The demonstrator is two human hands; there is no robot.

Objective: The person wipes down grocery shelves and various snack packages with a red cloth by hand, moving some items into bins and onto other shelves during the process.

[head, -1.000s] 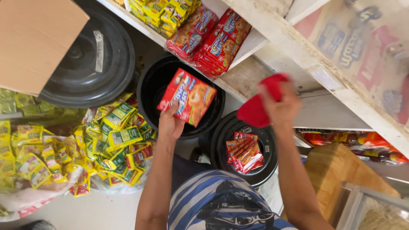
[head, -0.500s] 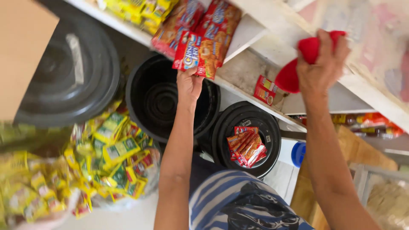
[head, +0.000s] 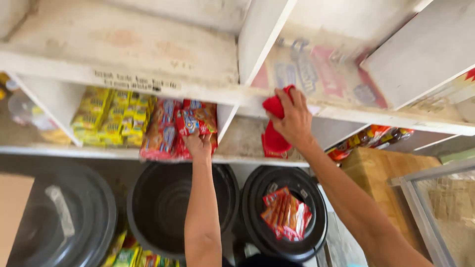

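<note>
My left hand (head: pixel 199 144) grips a red snack packet (head: pixel 190 121) and holds it inside a compartment of the white shelf (head: pixel 148 84), against a stack of matching red packets (head: pixel 161 133). Off to the right, my right hand (head: pixel 293 118) clutches a red cloth (head: pixel 273 132) against the front edge of the shelf board above the neighbouring compartment. The cloth hangs down over that opening. Below my arms, an empty black bucket (head: pixel 168 207) stands beside a second black bucket (head: pixel 316 193) that holds more red packets (head: pixel 287 212).
Yellow packets (head: pixel 106 116) fill the compartment left of the red stack. A black lid (head: pixel 64 217) lies at lower left by a cardboard flap (head: pixel 12 207). Loose yellow packets (head: pixel 131 254) lie on the floor. A wooden box (head: pixel 378 170) and a mesh-fronted cabinet (head: pixel 440 207) stand at right.
My view has tilted up toward the shelf. My left hand raised the red packet from above the bucket into the compartment. My right hand moved the red cloth onto the shelf edge.
</note>
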